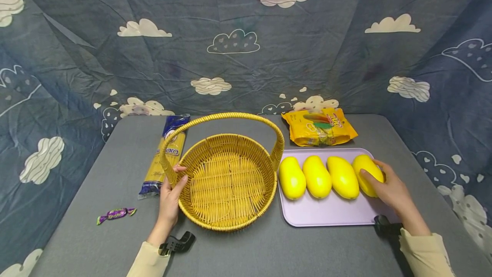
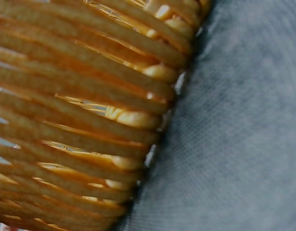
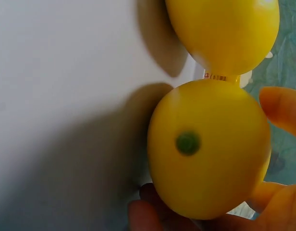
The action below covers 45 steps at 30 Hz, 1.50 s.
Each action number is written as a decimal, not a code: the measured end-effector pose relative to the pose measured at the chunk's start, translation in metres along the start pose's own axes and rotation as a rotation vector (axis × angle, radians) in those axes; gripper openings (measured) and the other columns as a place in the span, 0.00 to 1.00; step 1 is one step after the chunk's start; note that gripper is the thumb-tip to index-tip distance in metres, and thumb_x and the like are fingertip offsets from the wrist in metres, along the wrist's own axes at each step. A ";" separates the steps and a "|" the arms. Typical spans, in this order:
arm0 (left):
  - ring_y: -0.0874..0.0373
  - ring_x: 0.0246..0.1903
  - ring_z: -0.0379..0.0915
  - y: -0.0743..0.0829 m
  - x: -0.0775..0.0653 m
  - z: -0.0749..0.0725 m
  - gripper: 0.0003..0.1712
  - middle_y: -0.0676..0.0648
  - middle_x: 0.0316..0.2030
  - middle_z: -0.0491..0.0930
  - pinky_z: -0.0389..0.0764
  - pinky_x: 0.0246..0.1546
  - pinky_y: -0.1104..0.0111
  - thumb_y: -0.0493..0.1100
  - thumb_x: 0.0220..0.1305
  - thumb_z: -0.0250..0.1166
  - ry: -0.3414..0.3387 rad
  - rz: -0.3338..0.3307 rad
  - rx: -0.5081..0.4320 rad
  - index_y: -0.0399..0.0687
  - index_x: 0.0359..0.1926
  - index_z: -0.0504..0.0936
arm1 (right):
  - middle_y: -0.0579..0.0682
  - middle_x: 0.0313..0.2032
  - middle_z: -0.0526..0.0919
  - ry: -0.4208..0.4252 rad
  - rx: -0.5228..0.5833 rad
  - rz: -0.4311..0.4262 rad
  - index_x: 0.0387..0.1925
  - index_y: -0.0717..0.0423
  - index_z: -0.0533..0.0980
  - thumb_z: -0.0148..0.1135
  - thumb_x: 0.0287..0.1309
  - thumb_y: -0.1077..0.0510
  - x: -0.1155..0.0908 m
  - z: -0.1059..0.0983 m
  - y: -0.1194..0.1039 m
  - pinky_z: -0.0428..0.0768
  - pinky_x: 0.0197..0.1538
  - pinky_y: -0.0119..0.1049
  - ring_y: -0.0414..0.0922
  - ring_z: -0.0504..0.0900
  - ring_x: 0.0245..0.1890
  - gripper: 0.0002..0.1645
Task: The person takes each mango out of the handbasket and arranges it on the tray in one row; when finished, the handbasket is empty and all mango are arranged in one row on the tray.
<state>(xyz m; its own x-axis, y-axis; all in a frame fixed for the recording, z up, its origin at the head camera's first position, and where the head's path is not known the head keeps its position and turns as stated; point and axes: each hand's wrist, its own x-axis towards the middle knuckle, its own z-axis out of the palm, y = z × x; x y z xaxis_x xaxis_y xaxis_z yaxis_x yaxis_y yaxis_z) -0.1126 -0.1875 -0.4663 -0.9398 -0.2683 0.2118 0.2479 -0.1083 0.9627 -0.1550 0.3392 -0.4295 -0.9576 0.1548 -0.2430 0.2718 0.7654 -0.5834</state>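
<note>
A golden wicker basket [image 1: 226, 227] with a tall arched handle stands in the middle of the table. My left hand [image 1: 171, 195] grips its left rim by the foot of the handle, thumb over the inner side. The left wrist view is filled by the basket's woven side [image 2: 80, 115]. On the right, several yellow mangoes lie in a row on a lilac tray [image 1: 326, 216]. Around the rightmost mango [image 1: 367, 172] are the thumb and fingers of my right hand [image 1: 393, 189]. The right wrist view shows that mango [image 3: 210, 154] end-on with a green stem spot, held between the fingers.
Behind the basket's left side lies a blue-and-yellow spaghetti packet [image 1: 157, 168]. A purple wrapped candy [image 1: 116, 214] is at the front left. Behind the tray sits a crumpled yellow snack bag [image 1: 320, 127]. Cloud-patterned cloth [image 1: 238, 76] hangs along the table's back edge.
</note>
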 end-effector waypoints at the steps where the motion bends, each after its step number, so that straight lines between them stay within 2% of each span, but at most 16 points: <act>1: 0.56 0.61 0.57 0.000 0.000 0.000 0.15 0.42 0.57 0.67 0.55 0.61 0.71 0.32 0.68 0.54 0.000 -0.003 0.000 0.27 0.53 0.68 | 0.79 0.62 0.50 0.001 -0.002 -0.006 0.70 0.68 0.40 0.42 0.64 0.30 -0.001 0.000 0.000 0.59 0.52 0.72 0.76 0.54 0.57 0.55; 5: 0.55 0.61 0.57 0.000 0.000 -0.001 0.15 0.42 0.57 0.67 0.56 0.61 0.70 0.32 0.68 0.54 0.001 -0.010 -0.001 0.27 0.53 0.68 | 0.80 0.60 0.53 0.029 -0.023 -0.040 0.69 0.70 0.43 0.43 0.65 0.33 -0.005 -0.001 0.001 0.60 0.51 0.71 0.75 0.56 0.56 0.53; 10: 0.56 0.61 0.57 0.000 0.000 -0.001 0.15 0.43 0.57 0.67 0.56 0.61 0.71 0.32 0.68 0.54 0.001 -0.014 0.003 0.27 0.53 0.68 | 0.78 0.56 0.59 0.112 -0.052 -0.077 0.67 0.73 0.48 0.46 0.66 0.36 -0.009 -0.002 0.002 0.65 0.49 0.67 0.72 0.62 0.51 0.49; 15: 0.56 0.59 0.59 0.000 0.000 -0.001 0.15 0.41 0.57 0.67 0.58 0.60 0.71 0.32 0.69 0.54 -0.002 -0.007 0.008 0.28 0.53 0.68 | 0.77 0.56 0.60 0.187 -0.067 -0.046 0.67 0.71 0.53 0.48 0.65 0.38 -0.012 -0.002 0.002 0.69 0.44 0.64 0.70 0.64 0.50 0.47; 21: 0.56 0.59 0.59 -0.001 0.000 -0.002 0.15 0.40 0.58 0.66 0.58 0.60 0.71 0.33 0.69 0.54 -0.005 0.000 0.012 0.29 0.53 0.68 | 0.76 0.58 0.59 0.241 -0.063 -0.036 0.67 0.69 0.55 0.49 0.65 0.39 -0.014 -0.004 0.001 0.67 0.44 0.66 0.71 0.63 0.53 0.43; 29: 0.56 0.60 0.58 0.000 0.000 -0.003 0.15 0.42 0.58 0.67 0.58 0.60 0.71 0.32 0.68 0.54 0.003 -0.013 0.010 0.29 0.53 0.68 | 0.73 0.57 0.64 0.345 -0.029 -0.099 0.65 0.66 0.61 0.52 0.66 0.44 -0.024 0.002 -0.011 0.64 0.46 0.65 0.69 0.65 0.53 0.38; 34: 0.57 0.60 0.58 0.001 0.000 -0.004 0.17 0.43 0.58 0.68 0.58 0.60 0.71 0.33 0.68 0.55 0.009 -0.020 0.009 0.27 0.54 0.66 | 0.70 0.56 0.67 0.419 -0.003 -0.185 0.62 0.66 0.66 0.55 0.65 0.48 -0.029 0.008 -0.023 0.66 0.48 0.63 0.66 0.67 0.53 0.33; 36: 0.56 0.60 0.59 0.002 0.000 -0.005 0.18 0.42 0.59 0.68 0.59 0.60 0.71 0.32 0.68 0.55 0.023 -0.016 0.014 0.26 0.55 0.66 | 0.66 0.55 0.70 0.468 -0.026 -0.257 0.63 0.60 0.67 0.57 0.64 0.47 -0.021 0.016 -0.016 0.72 0.50 0.50 0.62 0.69 0.52 0.32; 37: 0.56 0.61 0.58 0.002 0.001 -0.005 0.18 0.41 0.60 0.67 0.59 0.60 0.72 0.32 0.67 0.56 0.030 -0.010 0.019 0.26 0.55 0.67 | 0.66 0.55 0.70 0.468 -0.020 -0.280 0.63 0.59 0.68 0.57 0.63 0.47 -0.021 0.018 -0.019 0.73 0.50 0.49 0.61 0.70 0.52 0.32; 41: 0.54 0.62 0.59 0.004 0.003 -0.008 0.19 0.39 0.63 0.65 0.62 0.59 0.73 0.29 0.64 0.58 0.043 0.040 0.067 0.27 0.55 0.69 | 0.65 0.54 0.71 0.454 -0.022 -0.371 0.63 0.57 0.68 0.60 0.62 0.47 -0.027 0.024 -0.036 0.72 0.51 0.50 0.62 0.69 0.51 0.32; 43: 0.54 0.61 0.61 0.007 0.003 -0.010 0.21 0.38 0.63 0.65 0.64 0.58 0.73 0.28 0.63 0.59 0.030 0.083 0.088 0.28 0.57 0.68 | 0.67 0.54 0.70 0.402 0.003 -0.403 0.62 0.61 0.68 0.63 0.60 0.49 -0.040 0.021 -0.059 0.67 0.49 0.64 0.65 0.67 0.52 0.33; 45: 0.53 0.59 0.63 0.012 0.001 -0.012 0.24 0.39 0.62 0.66 0.66 0.55 0.74 0.25 0.61 0.59 0.028 0.148 0.100 0.28 0.58 0.66 | 0.65 0.55 0.71 0.385 -0.004 -0.464 0.61 0.59 0.69 0.66 0.57 0.49 -0.044 0.023 -0.070 0.65 0.50 0.66 0.64 0.66 0.54 0.34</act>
<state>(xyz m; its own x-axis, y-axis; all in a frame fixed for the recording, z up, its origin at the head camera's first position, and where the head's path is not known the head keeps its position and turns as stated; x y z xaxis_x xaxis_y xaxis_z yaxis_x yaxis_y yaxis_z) -0.1079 -0.2011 -0.4564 -0.8875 -0.3013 0.3488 0.3568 0.0298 0.9337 -0.1300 0.2644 -0.3964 -0.9420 0.0187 0.3350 -0.1825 0.8093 -0.5583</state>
